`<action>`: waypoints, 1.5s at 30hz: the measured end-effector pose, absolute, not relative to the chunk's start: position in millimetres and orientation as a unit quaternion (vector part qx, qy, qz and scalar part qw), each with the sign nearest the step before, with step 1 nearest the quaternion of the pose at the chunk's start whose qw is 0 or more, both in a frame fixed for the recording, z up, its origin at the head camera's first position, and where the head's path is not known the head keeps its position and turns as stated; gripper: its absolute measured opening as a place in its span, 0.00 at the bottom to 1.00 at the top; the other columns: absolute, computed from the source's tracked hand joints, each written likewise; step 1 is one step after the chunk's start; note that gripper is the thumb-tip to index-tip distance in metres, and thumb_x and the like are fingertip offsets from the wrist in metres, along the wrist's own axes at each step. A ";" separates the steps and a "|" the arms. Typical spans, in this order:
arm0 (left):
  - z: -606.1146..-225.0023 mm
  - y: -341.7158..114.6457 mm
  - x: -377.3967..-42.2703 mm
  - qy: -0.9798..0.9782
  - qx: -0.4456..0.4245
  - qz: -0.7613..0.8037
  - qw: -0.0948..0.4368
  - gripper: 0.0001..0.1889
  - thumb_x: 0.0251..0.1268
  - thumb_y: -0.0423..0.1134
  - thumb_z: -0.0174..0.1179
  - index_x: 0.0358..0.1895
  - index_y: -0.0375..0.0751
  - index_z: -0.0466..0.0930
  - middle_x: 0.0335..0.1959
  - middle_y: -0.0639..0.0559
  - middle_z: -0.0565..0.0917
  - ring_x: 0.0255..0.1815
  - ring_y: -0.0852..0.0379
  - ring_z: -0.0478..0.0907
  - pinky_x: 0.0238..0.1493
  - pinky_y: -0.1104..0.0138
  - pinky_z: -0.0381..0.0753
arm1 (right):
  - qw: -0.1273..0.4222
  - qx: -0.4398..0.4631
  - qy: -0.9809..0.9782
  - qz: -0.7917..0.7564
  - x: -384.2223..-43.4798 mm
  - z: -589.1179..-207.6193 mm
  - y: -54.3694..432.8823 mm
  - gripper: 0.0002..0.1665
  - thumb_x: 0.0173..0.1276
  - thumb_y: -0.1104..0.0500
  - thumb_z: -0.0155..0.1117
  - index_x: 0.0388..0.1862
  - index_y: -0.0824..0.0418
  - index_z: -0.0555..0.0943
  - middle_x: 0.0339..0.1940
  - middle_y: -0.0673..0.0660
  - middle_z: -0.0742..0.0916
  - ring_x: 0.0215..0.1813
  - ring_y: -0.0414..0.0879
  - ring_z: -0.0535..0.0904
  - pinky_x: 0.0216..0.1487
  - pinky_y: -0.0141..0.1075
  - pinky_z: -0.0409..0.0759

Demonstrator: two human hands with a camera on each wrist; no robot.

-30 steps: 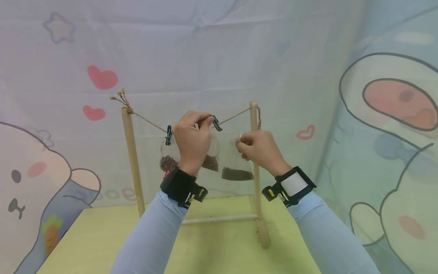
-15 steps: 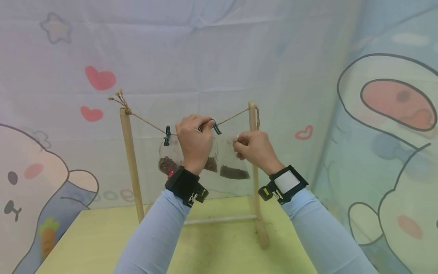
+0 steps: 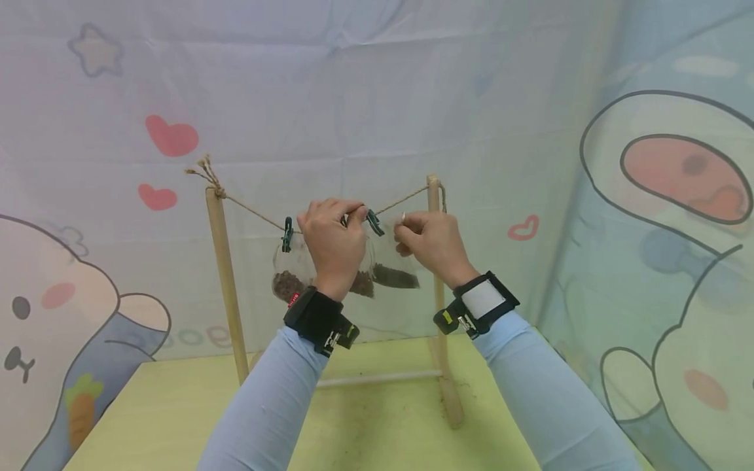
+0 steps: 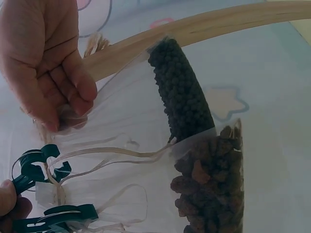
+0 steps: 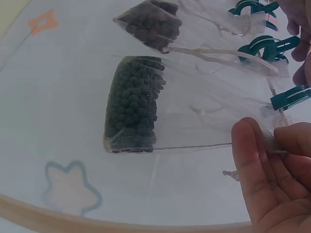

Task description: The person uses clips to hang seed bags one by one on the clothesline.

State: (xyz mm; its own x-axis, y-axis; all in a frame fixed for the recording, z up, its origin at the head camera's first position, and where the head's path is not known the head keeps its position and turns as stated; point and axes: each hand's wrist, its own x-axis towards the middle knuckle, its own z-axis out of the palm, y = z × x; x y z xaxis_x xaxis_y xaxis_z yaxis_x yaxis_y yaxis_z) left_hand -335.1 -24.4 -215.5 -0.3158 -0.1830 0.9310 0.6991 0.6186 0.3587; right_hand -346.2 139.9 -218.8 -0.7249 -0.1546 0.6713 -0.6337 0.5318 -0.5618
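Observation:
My left hand [image 3: 334,242] pinches the handle end of a dark green clip [image 3: 374,223] at the rope [image 3: 406,199]. In the left wrist view that clip [image 4: 36,167] sits around the cord, its jaws parted. My right hand [image 3: 432,245] pinches the top edge of a sheer drawstring bag [image 5: 194,116] close beside the clip. Dark round pellets [image 5: 133,107] fill the bag's bottom. Beside it hangs a sheer bag of brown stones [image 3: 362,284]. Another bag of brown stones [image 3: 288,284] hangs further left, below a green clip [image 3: 287,234]. My left hand hides the rope's middle.
The rope is tied between a left wooden post [image 3: 226,281] and a right wooden post [image 3: 437,261]. A pale crossbar [image 3: 377,378] joins them low down. The stand rests on a yellow table [image 3: 377,432]. A printed cloth [image 3: 471,85] hangs behind.
My right hand has moved left and slightly up with the bag of dark pellets, nearer the clip. The pellets have swung up and left. My left hand stays on the clip, barely shifted.

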 end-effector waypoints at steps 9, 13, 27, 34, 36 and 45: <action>-217.4 -24.6 -335.9 -0.726 -0.172 -0.389 0.540 0.07 0.66 0.37 0.71 0.38 0.35 0.92 0.33 0.41 0.88 0.41 0.39 0.77 0.56 0.43 0.61 | 0.248 0.242 -0.816 0.462 -348.6 -216.0 131.4 0.11 0.75 0.62 0.64 0.43 0.68 0.90 0.34 0.64 0.92 0.31 0.51 0.91 0.42 0.44 0.90; -218.1 -24.8 -335.5 -0.744 -0.172 -0.372 0.528 0.07 0.66 0.38 0.71 0.39 0.37 0.93 0.34 0.42 0.89 0.41 0.39 0.77 0.55 0.43 0.61 | 0.224 0.239 -0.817 0.475 -349.8 -216.8 131.1 0.11 0.76 0.62 0.65 0.44 0.68 0.90 0.36 0.65 0.92 0.32 0.52 0.91 0.43 0.44 0.90; -210.3 -27.8 -324.9 -0.822 -0.168 -0.335 0.429 0.12 0.70 0.41 0.68 0.48 0.37 0.91 0.44 0.41 0.88 0.49 0.37 0.77 0.56 0.44 0.63 | 0.168 0.234 -0.817 0.500 -351.9 -218.1 134.1 0.13 0.77 0.62 0.63 0.49 0.69 0.89 0.40 0.66 0.92 0.35 0.52 0.91 0.43 0.41 0.90; -204.9 -36.9 -316.5 -0.853 -0.175 -0.286 0.399 0.18 0.73 0.44 0.66 0.58 0.37 0.86 0.55 0.39 0.85 0.59 0.35 0.75 0.62 0.42 0.63 | 0.165 0.235 -0.828 0.483 -353.7 -218.3 136.5 0.14 0.78 0.61 0.62 0.50 0.68 0.89 0.40 0.65 0.92 0.36 0.51 0.91 0.47 0.44 0.89; -207.6 -42.4 -313.2 -0.852 -0.188 -0.270 0.408 0.19 0.74 0.44 0.65 0.61 0.37 0.85 0.57 0.39 0.84 0.62 0.36 0.74 0.66 0.42 0.62 | 0.165 0.240 -0.833 0.470 -353.5 -219.1 137.1 0.14 0.78 0.61 0.61 0.51 0.68 0.88 0.42 0.65 0.91 0.36 0.51 0.91 0.48 0.45 0.89; -221.8 -78.0 -273.8 -0.808 -0.256 -0.288 0.445 0.22 0.73 0.37 0.66 0.64 0.30 0.80 0.60 0.34 0.80 0.66 0.37 0.73 0.71 0.48 0.69 | 0.210 0.263 -0.850 0.405 -336.5 -226.4 165.1 0.18 0.79 0.60 0.60 0.61 0.66 0.84 0.53 0.65 0.89 0.42 0.56 0.89 0.46 0.49 0.88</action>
State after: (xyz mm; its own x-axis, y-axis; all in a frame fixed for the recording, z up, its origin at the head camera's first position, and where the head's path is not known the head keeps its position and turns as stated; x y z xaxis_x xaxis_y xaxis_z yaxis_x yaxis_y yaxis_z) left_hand -273.8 -78.0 -221.8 -0.4727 0.1568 0.8671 0.6700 0.7031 0.2381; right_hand -336.5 165.1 -226.4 -0.7732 -0.2776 0.5701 -0.6177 0.5328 -0.5784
